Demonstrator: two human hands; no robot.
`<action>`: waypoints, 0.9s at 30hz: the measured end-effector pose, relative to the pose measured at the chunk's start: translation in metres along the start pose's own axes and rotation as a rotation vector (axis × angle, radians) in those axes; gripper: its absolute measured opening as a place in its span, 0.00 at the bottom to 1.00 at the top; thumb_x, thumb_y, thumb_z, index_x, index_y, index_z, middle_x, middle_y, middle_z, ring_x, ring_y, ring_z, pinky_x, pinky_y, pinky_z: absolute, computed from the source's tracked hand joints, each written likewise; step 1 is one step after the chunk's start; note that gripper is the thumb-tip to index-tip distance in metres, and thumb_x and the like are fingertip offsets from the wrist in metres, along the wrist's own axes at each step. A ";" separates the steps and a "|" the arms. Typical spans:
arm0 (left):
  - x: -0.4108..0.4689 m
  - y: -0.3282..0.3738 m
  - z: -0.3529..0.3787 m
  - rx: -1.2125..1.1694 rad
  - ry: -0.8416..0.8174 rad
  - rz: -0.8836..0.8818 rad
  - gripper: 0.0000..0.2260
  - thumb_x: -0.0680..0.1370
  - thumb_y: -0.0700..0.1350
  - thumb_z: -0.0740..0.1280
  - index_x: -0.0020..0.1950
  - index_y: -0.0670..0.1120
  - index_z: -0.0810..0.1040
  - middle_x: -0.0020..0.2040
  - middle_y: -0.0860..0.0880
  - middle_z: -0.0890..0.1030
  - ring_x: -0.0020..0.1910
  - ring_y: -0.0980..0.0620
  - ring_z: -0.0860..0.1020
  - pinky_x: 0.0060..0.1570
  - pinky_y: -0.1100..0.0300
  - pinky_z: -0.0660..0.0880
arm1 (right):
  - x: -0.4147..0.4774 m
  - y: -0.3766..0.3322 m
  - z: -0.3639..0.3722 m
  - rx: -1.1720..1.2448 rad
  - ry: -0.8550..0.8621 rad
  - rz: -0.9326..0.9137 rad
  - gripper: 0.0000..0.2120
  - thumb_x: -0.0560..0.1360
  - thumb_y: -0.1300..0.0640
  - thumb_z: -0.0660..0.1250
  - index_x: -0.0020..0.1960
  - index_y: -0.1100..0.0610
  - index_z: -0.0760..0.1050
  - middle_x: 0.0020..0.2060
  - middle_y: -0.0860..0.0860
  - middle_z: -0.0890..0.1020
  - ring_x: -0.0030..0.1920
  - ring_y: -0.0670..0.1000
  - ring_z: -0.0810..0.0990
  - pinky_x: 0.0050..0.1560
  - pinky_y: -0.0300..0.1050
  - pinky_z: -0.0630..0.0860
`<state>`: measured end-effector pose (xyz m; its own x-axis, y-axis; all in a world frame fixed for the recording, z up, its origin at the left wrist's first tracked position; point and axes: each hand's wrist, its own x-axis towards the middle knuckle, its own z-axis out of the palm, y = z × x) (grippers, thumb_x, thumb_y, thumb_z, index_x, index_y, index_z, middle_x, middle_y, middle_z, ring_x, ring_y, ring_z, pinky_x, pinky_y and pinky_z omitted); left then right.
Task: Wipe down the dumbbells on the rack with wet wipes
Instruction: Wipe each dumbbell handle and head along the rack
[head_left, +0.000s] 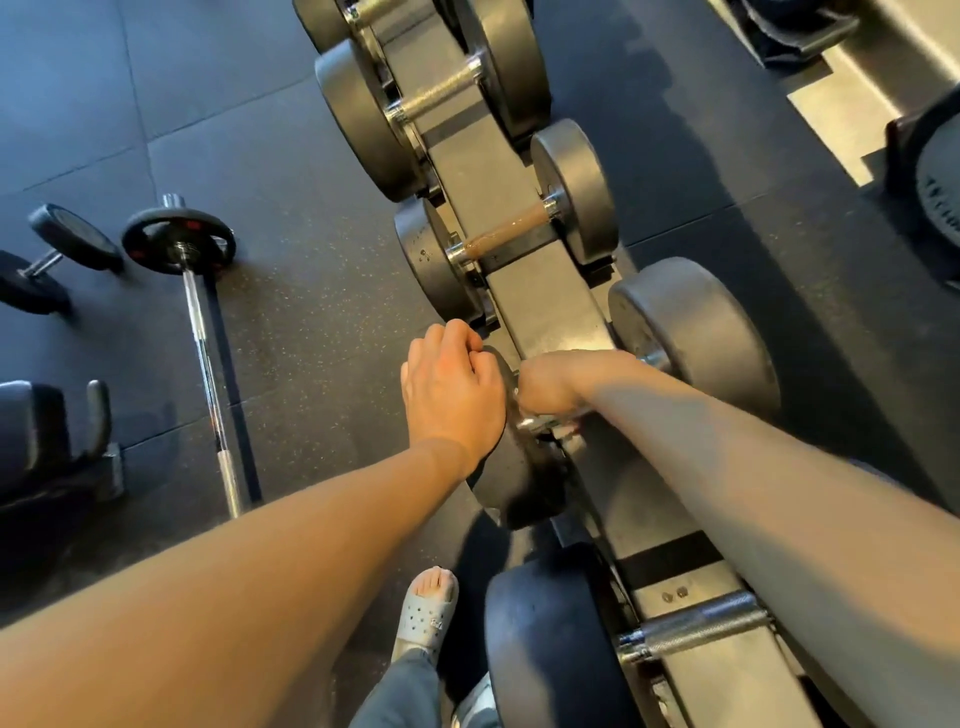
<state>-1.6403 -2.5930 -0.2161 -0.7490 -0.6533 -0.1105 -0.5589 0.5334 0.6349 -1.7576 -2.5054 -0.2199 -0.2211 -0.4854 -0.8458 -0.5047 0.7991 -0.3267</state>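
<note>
Handle-wiping is seemingly being done: dumbbell (519, 488) head is being gripped by the left hand (452, 389), handle being clasped by the right hand (550, 384); heads are likely needing wiping next.

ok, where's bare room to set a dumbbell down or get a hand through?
Bare floor between the barbell and the rack; another strip right of the rack, toward the machine frame. Crowded: dumbbells packed along the rack, left hand and right hand holding the near dumbbell.
</note>
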 end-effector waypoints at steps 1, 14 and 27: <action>0.000 -0.001 0.001 0.001 0.003 0.000 0.05 0.81 0.43 0.58 0.47 0.50 0.72 0.45 0.53 0.74 0.48 0.50 0.71 0.54 0.45 0.74 | 0.008 -0.002 -0.006 0.058 -0.113 0.041 0.11 0.82 0.56 0.58 0.52 0.59 0.77 0.52 0.62 0.82 0.52 0.64 0.83 0.60 0.61 0.80; 0.002 -0.001 0.003 0.026 -0.017 -0.019 0.06 0.82 0.43 0.59 0.50 0.51 0.73 0.49 0.52 0.75 0.52 0.50 0.72 0.59 0.44 0.74 | -0.015 0.048 0.109 -0.289 1.314 -0.453 0.08 0.80 0.62 0.64 0.45 0.58 0.80 0.44 0.56 0.80 0.44 0.57 0.77 0.51 0.52 0.73; 0.005 -0.003 0.006 0.056 0.011 0.010 0.08 0.82 0.44 0.57 0.47 0.51 0.73 0.48 0.52 0.76 0.50 0.49 0.74 0.55 0.46 0.77 | -0.012 0.036 0.102 2.060 0.615 0.142 0.09 0.76 0.72 0.65 0.42 0.61 0.78 0.36 0.56 0.79 0.35 0.50 0.75 0.36 0.41 0.73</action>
<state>-1.6443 -2.5948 -0.2236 -0.7509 -0.6535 -0.0953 -0.5705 0.5692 0.5921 -1.6877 -2.4347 -0.2651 -0.5500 -0.0884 -0.8305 0.8232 -0.2251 -0.5212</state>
